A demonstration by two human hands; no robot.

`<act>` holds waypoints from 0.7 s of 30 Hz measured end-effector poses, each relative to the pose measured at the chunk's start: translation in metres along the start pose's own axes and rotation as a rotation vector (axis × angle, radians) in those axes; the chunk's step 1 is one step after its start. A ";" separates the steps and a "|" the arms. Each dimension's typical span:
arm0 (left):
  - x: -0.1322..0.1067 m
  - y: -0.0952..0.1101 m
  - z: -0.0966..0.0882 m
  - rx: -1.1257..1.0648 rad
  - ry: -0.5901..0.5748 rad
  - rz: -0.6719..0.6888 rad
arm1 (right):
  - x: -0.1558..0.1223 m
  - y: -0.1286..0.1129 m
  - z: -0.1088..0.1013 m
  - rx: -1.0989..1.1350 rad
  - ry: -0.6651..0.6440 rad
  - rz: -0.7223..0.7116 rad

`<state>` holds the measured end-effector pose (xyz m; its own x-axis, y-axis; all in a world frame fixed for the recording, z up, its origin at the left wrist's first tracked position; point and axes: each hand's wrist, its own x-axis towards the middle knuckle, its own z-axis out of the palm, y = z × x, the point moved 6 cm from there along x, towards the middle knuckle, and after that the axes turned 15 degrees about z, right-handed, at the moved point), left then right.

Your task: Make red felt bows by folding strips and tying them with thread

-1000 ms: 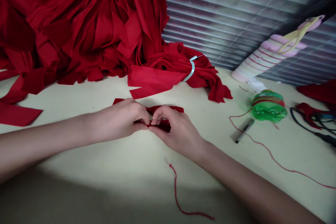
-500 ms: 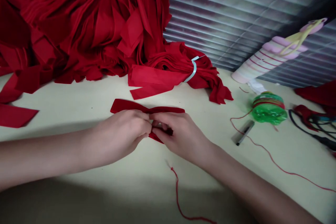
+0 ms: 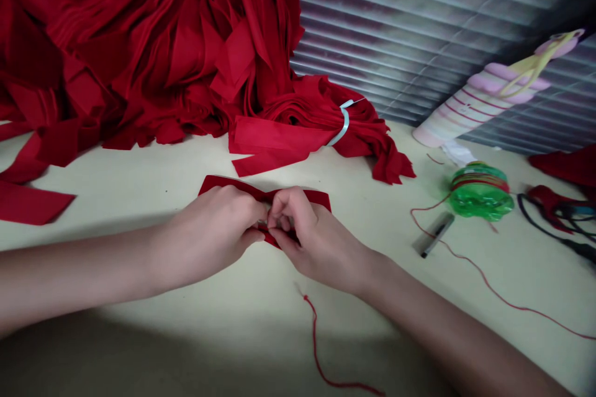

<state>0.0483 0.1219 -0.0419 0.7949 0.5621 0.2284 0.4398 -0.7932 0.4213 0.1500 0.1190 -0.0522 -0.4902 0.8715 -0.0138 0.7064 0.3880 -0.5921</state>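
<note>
A small red fabric bow lies on the pale table, pinched at its middle. My left hand and my right hand meet over that middle, fingers closed on the gathered cloth. Only the bow's two outer ends show past my knuckles. A loose red thread trails on the table just below my right wrist.
A big heap of red cloth strips fills the back left, with a tied bundle beside it. At right sit a green spool wound with red thread, a grey lighter, a pink-and-white striped object and dark cords.
Both hands stayed on the bow's middle, shifting slightly; the fingers reworked the pinch and the right hand's knuckles rose over the centre.
</note>
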 end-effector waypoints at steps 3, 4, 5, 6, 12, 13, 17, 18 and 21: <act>0.000 0.001 -0.001 -0.029 0.006 0.007 | -0.003 -0.003 0.001 -0.082 0.026 -0.084; 0.000 0.001 -0.001 -0.037 0.006 0.007 | -0.004 -0.002 0.001 -0.091 0.034 -0.104; 0.000 0.001 -0.001 -0.044 0.005 0.007 | -0.005 -0.001 0.002 -0.087 0.037 -0.115; 0.000 0.001 -0.001 -0.047 0.004 0.010 | -0.005 0.001 0.002 -0.072 0.037 -0.116; -0.001 0.001 0.001 -0.056 -0.014 -0.013 | -0.006 0.003 -0.003 0.007 0.046 -0.084; -0.001 0.001 0.002 -0.053 -0.013 -0.024 | -0.006 0.001 -0.005 0.011 0.062 -0.076; -0.001 0.001 0.002 -0.020 -0.011 -0.047 | -0.007 -0.004 -0.006 -0.080 0.140 -0.014; -0.001 0.001 0.002 -0.010 -0.015 -0.047 | -0.007 -0.005 -0.004 -0.128 0.155 -0.003; -0.001 0.003 0.004 0.024 -0.034 -0.015 | -0.007 -0.006 0.001 -0.209 0.167 0.000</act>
<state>0.0501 0.1181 -0.0444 0.8014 0.5664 0.1921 0.4619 -0.7902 0.4028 0.1489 0.1107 -0.0494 -0.4116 0.9021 0.1297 0.8049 0.4265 -0.4126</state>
